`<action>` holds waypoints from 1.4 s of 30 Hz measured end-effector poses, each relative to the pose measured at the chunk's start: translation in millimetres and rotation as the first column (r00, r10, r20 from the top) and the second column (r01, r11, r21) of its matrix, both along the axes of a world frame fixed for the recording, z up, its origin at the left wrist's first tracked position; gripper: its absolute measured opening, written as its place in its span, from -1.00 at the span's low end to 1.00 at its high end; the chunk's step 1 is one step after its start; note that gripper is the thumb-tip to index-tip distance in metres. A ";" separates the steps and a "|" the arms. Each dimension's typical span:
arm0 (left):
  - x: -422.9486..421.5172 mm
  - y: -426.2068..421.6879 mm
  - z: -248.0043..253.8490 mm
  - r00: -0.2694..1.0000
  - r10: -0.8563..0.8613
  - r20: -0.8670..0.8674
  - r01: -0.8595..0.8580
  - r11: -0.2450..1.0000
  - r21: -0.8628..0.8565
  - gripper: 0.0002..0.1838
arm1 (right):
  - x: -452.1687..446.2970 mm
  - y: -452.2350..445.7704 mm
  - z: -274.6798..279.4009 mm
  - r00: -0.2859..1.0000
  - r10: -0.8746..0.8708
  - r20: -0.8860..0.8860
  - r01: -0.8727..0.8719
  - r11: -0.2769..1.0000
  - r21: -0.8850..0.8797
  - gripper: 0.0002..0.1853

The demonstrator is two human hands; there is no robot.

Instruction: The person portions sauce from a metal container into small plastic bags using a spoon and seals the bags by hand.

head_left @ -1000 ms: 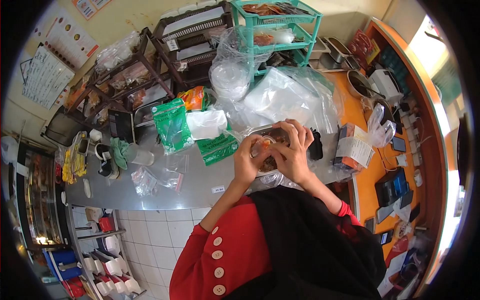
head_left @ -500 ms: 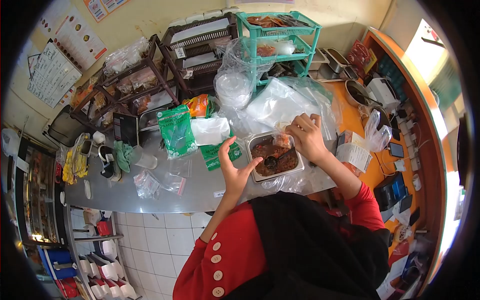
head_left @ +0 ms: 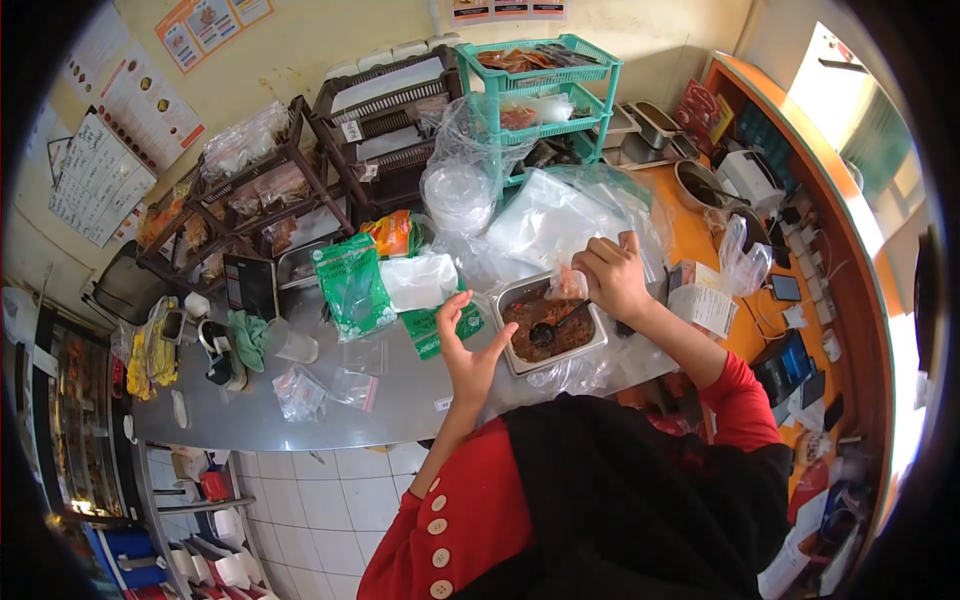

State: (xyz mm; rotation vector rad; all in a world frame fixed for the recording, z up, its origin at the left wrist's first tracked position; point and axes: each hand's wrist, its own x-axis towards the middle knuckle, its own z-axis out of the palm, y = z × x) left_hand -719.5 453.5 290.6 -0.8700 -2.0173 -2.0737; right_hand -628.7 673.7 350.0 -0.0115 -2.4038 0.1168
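Note:
My right hand (head_left: 612, 277) is closed at the top of a small clear plastic bag (head_left: 567, 284) with reddish food in it. The bag hangs over the back part of a steel food pan (head_left: 562, 363). Dark red chunky sauce (head_left: 528, 312) fills the pan's lower part, and a black ladle (head_left: 543, 333) rests in it, its handle leaning toward my right hand. At the pan's left side, my left hand (head_left: 468, 352) is open, thumb and fingers apart, holding nothing. Behind it lie green glove packs (head_left: 355, 285) and a white plastic stack (head_left: 420, 283).
Clear plastic sheets (head_left: 550, 215) lie behind the pan. A green tiered rack (head_left: 545, 85) and brown basket racks (head_left: 330, 130) line the wall. Small zip bags (head_left: 352, 390) are on the steel table's left. A printed box (head_left: 703, 298) stands to the right.
The view has shifted slightly. My right hand still grips the small bag, which hangs a little higher over the pan. My left hand stays spread.

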 end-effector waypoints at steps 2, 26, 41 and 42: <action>-6.7 -1.8 -2.8 1.000 -0.017 0.003 0.017 1.000 0.001 -0.28 | -6.9 -4.5 6.0 0.999 0.031 0.013 -0.031 0.999 -0.006 -0.90; -141.0 -205.7 39.2 0.877 -0.185 0.444 0.029 0.942 0.334 -0.83 | -195.9 -279.9 -1.4 0.936 0.291 -0.200 -0.260 0.184 -0.948 -0.91; -235.2 -300.9 33.7 0.945 0.090 0.314 -0.158 0.967 0.198 -0.89 | -295.7 -384.5 -11.9 0.884 0.409 -0.227 -0.193 -0.124 -0.973 -0.92; -239.3 -302.2 32.1 0.943 0.087 0.322 -0.166 0.960 0.224 -0.90 | -300.6 -385.6 -13.6 0.874 0.424 -0.235 -0.218 -0.090 -0.972 -0.91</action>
